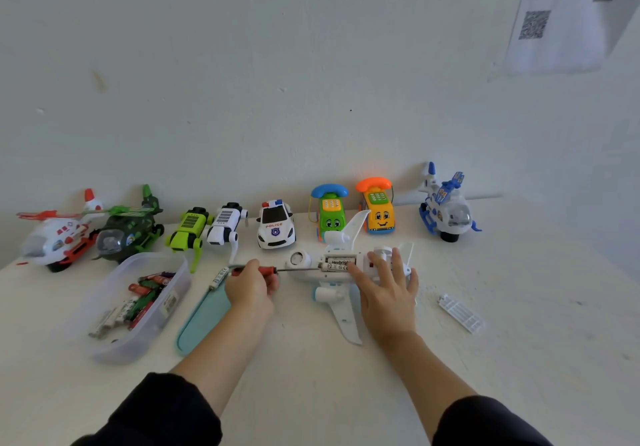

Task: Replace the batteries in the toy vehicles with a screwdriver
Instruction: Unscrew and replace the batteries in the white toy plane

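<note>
Two hands: left hand (250, 284) grips one screwdriver (277, 269), right hand (386, 288) spread on one plane (334, 274).

Along the white tabletop (519, 307) we see a red-and-white helicopter (57, 238), a dark green helicopter (128, 234), a lime-green robot dog (185, 229), a white robot dog (225, 226), a white police car (276, 226) with red and blue lights, a green phone car (330, 217) with a blue handset, a yellow phone car (379, 212) with an orange handset, and a blue-and-white helicopter (446, 206). The screwdriver (273, 269) shows red; the lid (202, 321) is teal.

White table (519, 359) bears 9 toys, battery tub (114, 335), teal lid (201, 321).
</note>
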`<state>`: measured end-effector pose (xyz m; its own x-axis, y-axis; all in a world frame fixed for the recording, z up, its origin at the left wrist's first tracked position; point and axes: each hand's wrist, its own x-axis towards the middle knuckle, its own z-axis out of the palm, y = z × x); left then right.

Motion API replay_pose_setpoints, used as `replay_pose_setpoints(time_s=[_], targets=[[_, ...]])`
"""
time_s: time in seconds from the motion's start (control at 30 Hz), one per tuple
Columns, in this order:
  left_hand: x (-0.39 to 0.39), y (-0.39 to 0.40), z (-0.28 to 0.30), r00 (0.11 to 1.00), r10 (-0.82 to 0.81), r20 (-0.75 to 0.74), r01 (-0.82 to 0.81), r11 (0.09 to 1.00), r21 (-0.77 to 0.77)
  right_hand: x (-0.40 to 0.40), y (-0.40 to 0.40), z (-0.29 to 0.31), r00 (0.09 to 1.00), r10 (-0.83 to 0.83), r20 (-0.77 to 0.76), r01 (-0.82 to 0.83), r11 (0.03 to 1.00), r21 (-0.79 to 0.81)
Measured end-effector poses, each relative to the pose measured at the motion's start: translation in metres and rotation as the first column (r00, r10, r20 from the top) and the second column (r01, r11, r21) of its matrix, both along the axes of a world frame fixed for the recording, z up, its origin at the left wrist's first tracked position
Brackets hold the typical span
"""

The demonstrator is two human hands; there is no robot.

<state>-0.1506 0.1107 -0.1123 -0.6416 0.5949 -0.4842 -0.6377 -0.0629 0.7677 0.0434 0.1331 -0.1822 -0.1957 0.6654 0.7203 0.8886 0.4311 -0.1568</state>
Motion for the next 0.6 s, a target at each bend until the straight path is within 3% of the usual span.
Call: replay_pose_setpoints(time_s=[0.1,0.17,0.2,0.27,0.33,0.37,0.4,0.43,0.5,0.6], targets=[[0.009,-0.004,0.021,0.926,0.129,-0.356,-0.089,0.988,0.126,0.0,0.0,0.0,1.0,-0.004,0.008,0.004,1.0,0.016],[0.019,-0.007,0.039,0.716,0.222,-0.662,0.008,0.945,0.326,0.001,0.0,0.001,1.0,-0.002,0.007,0.002,1.0,0.024],[0.024,-0.008,0.046,0.529,0.252,-0.81,0.121,0.923,0.366,0.001,0.0,0.0,1.0,-0.003,0.007,0.003,1.0,0.029],[0.03,-0.005,0.046,-0.004,0.253,-0.968,0.344,0.909,0.236,0.001,0.0,0.0,1.0,-0.002,0.002,0.002,0.999,0.046],[0.036,0.001,0.041,-0.489,0.04,-0.872,0.36,0.919,-0.16,0.001,0.002,0.0,1.0,0.002,-0.007,-0.001,0.997,0.071],[0.039,0.003,0.035,-0.641,-0.144,-0.754,0.253,0.888,-0.385,0.001,0.002,0.0,1.0,0.002,-0.009,-0.001,0.997,0.082],[0.041,0.004,0.03,-0.724,-0.308,-0.617,0.125,0.821,-0.557,0.001,0.002,0.0,1.0,0.006,-0.013,-0.005,0.996,0.094],[0.042,0.005,0.024,-0.751,-0.406,-0.52,0.043,0.757,-0.652,0.001,0.002,-0.001,1.0,0.009,-0.018,-0.007,0.994,0.107],[0.04,0.006,0.016,-0.742,-0.461,-0.487,0.009,0.719,-0.695,0.001,0.003,-0.002,1.0,0.014,-0.023,-0.011,0.991,0.131],[0.036,0.005,0.013,-0.736,-0.431,-0.523,0.027,0.752,-0.658,0.001,0.006,-0.005,0.999,0.033,-0.02,-0.029,0.985,0.173]])
